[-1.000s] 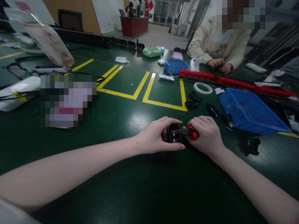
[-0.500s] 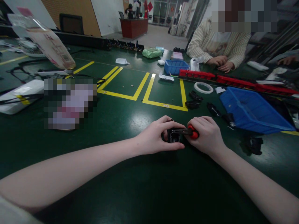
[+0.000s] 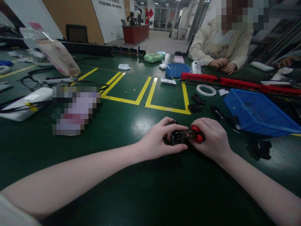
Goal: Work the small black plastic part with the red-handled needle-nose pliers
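Holds black plastic part (image 3: 176, 138) in left hand (image 3: 160, 139), just above green table (image 3: 150, 194), toward its near edge. Keeps left thumb and fingers curved half open about the part, with tips reaching past it. Wraps right hand (image 3: 211, 135) fully round red-handled pliers (image 3: 199, 138), with slim jaws at the part; cannot tell from this angle whether closed on it. Shows, against one second ago, left index finger lower over the part, the part apparently turned slightly, and red handles more distinctly apart. Suggests, as a judgement, adjusted grip and plier work on the part under way, not finished. Has blue bin (image 3: 258, 114) toward the table's right edge, with loose black piece (image 3: 262, 149) nearer the near edge. Includes, farther out, white ring (image 3: 206, 95) and red strip (image 3: 240, 83) toward the far edge.
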Demonstrator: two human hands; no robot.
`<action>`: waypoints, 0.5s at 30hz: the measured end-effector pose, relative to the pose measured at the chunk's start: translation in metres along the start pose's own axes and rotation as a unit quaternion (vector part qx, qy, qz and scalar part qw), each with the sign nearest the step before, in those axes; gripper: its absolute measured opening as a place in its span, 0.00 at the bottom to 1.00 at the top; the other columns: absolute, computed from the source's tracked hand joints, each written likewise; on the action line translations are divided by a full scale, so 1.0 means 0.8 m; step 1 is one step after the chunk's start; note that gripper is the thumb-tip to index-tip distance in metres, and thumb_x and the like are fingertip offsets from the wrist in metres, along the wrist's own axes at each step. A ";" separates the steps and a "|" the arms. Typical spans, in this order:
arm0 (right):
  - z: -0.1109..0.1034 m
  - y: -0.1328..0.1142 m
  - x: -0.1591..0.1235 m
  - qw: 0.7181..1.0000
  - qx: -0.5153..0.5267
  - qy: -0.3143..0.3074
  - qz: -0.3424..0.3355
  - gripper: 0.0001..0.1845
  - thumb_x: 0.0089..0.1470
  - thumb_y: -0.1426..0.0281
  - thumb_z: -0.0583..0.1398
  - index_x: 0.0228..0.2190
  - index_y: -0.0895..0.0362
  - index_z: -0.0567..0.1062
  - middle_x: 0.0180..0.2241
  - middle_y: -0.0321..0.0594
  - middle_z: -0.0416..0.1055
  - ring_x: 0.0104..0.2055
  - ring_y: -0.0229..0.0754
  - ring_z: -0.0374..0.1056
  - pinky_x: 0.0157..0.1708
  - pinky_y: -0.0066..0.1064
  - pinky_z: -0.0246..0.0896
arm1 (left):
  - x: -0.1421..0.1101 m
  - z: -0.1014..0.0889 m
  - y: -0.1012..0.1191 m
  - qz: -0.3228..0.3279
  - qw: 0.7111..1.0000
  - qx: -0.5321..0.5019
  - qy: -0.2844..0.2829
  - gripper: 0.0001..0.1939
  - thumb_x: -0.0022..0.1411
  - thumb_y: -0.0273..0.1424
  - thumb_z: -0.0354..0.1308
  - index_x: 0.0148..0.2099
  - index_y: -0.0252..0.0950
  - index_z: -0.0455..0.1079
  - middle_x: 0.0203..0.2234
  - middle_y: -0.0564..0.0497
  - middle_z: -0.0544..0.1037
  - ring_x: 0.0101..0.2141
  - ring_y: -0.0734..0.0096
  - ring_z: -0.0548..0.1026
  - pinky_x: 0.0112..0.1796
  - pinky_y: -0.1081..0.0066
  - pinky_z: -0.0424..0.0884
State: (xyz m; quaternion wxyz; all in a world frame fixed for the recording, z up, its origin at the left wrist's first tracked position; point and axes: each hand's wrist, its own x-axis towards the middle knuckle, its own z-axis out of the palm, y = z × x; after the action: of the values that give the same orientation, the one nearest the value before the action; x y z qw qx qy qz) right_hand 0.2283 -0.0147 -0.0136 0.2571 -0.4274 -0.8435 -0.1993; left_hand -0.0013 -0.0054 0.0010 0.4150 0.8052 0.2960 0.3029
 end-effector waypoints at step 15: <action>-0.004 -0.002 0.000 0.999 -0.005 0.026 -0.035 0.08 0.51 0.68 0.61 0.34 0.56 0.67 0.32 0.44 0.73 0.36 0.47 0.70 0.41 0.41 0.65 | 0.002 0.002 -0.003 0.036 0.999 -0.001 0.037 0.30 0.54 0.33 0.68 0.58 0.31 0.68 0.43 0.45 0.66 0.44 0.62 0.68 0.43 0.65 0.71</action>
State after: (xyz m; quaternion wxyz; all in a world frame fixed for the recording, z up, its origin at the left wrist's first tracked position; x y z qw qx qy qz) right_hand 0.2276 -0.0174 -0.0113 0.2698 -0.3939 -0.8497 -0.2236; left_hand 0.0003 -0.0036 -0.0013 0.3933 0.8031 0.2821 0.3475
